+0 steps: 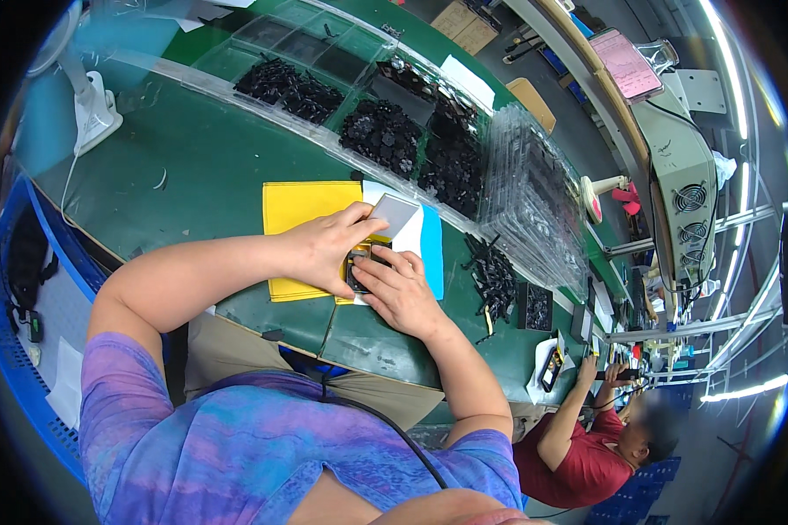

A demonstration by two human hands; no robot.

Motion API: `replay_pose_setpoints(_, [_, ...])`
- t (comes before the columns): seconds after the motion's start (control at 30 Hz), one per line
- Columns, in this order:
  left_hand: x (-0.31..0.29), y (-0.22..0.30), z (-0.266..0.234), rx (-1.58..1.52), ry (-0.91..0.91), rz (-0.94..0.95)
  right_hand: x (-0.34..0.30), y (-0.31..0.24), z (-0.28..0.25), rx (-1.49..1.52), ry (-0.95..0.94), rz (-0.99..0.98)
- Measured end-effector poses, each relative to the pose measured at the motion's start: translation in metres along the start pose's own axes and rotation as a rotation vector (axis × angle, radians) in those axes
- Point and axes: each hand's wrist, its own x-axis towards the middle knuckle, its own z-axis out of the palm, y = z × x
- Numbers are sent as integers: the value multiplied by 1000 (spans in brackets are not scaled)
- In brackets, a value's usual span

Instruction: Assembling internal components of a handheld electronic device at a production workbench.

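Observation:
My left hand (331, 245) and my right hand (400, 289) meet over a small dark rectangular part (357, 265) that lies on a yellow sheet (302, 210) on the green table (210, 157). Both hands hold this part: the left grips it from the left side, the right presses its fingertips on it from the right. A white and grey card (396, 214) and a blue sheet (432, 254) lie just beyond the hands.
Heaps of small black parts (381, 131) and clear trays (534, 192) line the far side. More black parts (496, 280) lie to the right. A white fan stand (92, 105) stands far left. A co-worker in a red shirt (587, 455) works at the lower right.

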Motion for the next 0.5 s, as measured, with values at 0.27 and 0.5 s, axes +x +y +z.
replay_pose_setpoints(0.27, [0,-1,0,6,19,6,2,-3,1,-4,41,-12])
replay_pose_setpoints(0.5, [1,-5,-1,-31,-56,-82,2,-5,-1,-6,-7,-6])
